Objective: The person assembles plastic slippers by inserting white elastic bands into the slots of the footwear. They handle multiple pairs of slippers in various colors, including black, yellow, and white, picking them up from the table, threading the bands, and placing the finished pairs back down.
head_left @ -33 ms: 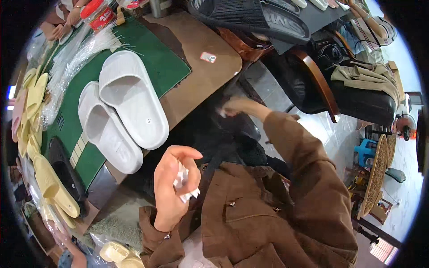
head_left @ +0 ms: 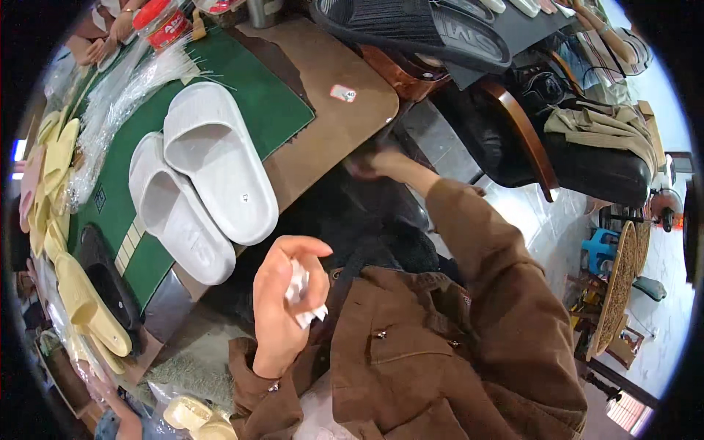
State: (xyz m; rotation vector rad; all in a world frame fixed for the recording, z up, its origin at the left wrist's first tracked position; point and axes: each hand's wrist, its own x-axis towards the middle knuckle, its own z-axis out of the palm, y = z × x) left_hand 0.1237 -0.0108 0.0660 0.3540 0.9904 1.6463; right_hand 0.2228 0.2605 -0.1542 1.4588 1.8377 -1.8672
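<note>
My left hand is raised in front of my chest, fingers curled around some small white scraps. My right hand reaches forward to the dark space just under the brown table's edge; it is blurred and its grip is unclear. Two white slide sandals lie side by side on a green mat on the table, to the left of both hands. A small white sticker lies on the bare tabletop.
Yellow slippers line the left edge, beside clear plastic bags. A red-lidded jar and another person's hands are at the far left. A large black sandal lies at the top. A dark chair with folded cloth stands to the right.
</note>
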